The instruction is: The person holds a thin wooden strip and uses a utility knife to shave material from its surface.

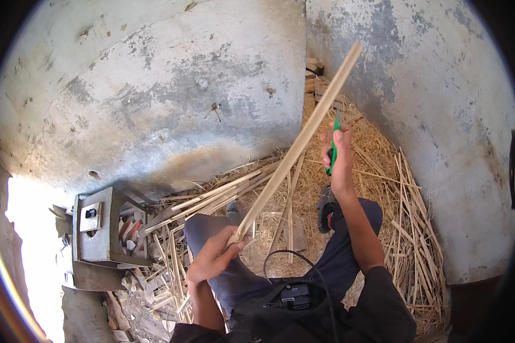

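A long, pale strip of split wood or bamboo (300, 143) slants up and to the right across the middle of the view. My left hand (214, 258) is closed around its lower end, above my left knee. To the right of the strip, my right hand (341, 157) grips a green-handled knife (333, 163), which looks like a box cutter. Its thin grey blade (338, 114) points upward, beside the strip. From this view I cannot tell whether the blade touches the wood.
Curly shavings (375, 154) cover the floor around my feet. Loose strips lie heaped along the right wall (415, 246), with more strips (212, 197) at the left. A grey wooden box-like stand (100, 243) stands further left. A black cable (303, 255) loops over my lap.
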`<state>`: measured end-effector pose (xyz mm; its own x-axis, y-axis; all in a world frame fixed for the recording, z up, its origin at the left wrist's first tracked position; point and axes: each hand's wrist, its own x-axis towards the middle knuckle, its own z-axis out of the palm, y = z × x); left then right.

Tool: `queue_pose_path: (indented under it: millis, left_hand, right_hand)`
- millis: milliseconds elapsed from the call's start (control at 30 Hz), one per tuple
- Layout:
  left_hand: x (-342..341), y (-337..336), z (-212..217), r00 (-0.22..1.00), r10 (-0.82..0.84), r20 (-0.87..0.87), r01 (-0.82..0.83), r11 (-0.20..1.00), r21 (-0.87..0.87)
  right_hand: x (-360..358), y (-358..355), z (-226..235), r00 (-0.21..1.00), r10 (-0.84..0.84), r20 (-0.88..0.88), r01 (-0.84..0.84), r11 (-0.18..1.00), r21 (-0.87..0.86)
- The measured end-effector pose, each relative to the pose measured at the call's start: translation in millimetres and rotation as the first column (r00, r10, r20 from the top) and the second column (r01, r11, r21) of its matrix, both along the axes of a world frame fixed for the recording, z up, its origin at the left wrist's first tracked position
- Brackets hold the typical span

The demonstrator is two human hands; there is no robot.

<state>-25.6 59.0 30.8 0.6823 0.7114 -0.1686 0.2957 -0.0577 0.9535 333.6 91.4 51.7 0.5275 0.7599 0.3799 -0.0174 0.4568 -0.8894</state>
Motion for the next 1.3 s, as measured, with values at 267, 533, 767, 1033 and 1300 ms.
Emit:
queue_pose_path:
  millis: [267, 533, 767, 1033, 1300]
  left_hand:
    - [46.1, -20.5, 31.6, 0.964, 0.24, 0.116, -0.249, 0.966, 0.068]
    - [64.3, -29.3, 36.5, 0.926, 0.354, 0.133, -0.37, 0.92, 0.13]
    - [69.0, -32.5, 33.7, 0.92, 0.341, 0.194, -0.373, 0.915, 0.157]
    - [71.5, -34.4, 32.9, 0.899, 0.353, 0.259, -0.401, 0.901, 0.166]
    - [71.6, -35.4, 31.4, 0.89, 0.367, 0.269, -0.424, 0.883, 0.199]
  right_hand:
    - [-24.8, -22.1, -7.5, 0.827, 0.247, 0.504, -0.258, 0.965, -0.05]
    - [-52.5, -37.7, -2.0, 0.608, 0.169, 0.776, -0.334, 0.941, 0.057]
    - [-49.8, -49.0, -4.5, 0.473, 0.136, 0.87, -0.368, 0.928, 0.055]
    - [-50.0, -51.1, -6.7, 0.441, 0.067, 0.895, -0.382, 0.916, 0.119]
    - [-49.9, -49.6, -13.4, 0.45, 0.058, 0.891, -0.365, 0.923, 0.124]
